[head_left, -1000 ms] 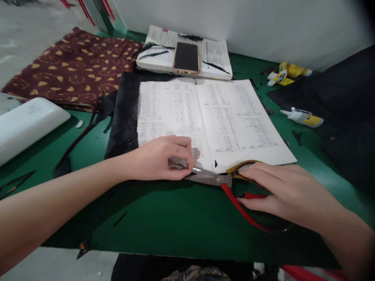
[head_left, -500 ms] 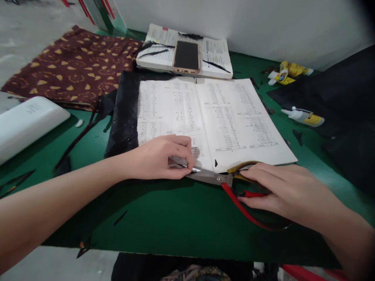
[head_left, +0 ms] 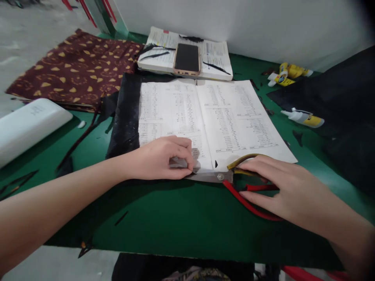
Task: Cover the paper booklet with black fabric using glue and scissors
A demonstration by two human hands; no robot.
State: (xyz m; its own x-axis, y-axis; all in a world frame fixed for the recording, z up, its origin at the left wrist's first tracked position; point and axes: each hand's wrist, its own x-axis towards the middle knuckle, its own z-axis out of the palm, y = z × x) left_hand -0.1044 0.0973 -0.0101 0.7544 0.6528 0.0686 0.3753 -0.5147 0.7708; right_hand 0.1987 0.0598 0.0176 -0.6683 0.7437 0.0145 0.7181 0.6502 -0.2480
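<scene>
My right hand (head_left: 281,183) grips scissors (head_left: 220,177) with one yellow and one red handle. Their blades point left along the near edge of an open book (head_left: 234,121) with printed columns of text. My left hand (head_left: 164,158) rests over the book's lower left page, thumb and index finger pinched together at that edge. What they pinch is hidden, and so are the blade tips behind these fingers. A black cover sheet (head_left: 124,117) sticks out beyond the book's left side. A small black scrap (head_left: 216,164) lies on the right page near the scissors.
A phone (head_left: 187,58) lies on a thick open book (head_left: 216,72) at the back. Brown patterned cloth (head_left: 76,70) and a white oblong device (head_left: 35,125) are on the left. Glue bottles (head_left: 307,118) and black fabric (head_left: 336,93) lie right, on the green table (head_left: 175,218).
The scissors' handles and my right hand have shifted slightly, and the gap seen between the blades has narrowed from view. My left hand stays nearly in place, still pinched.
</scene>
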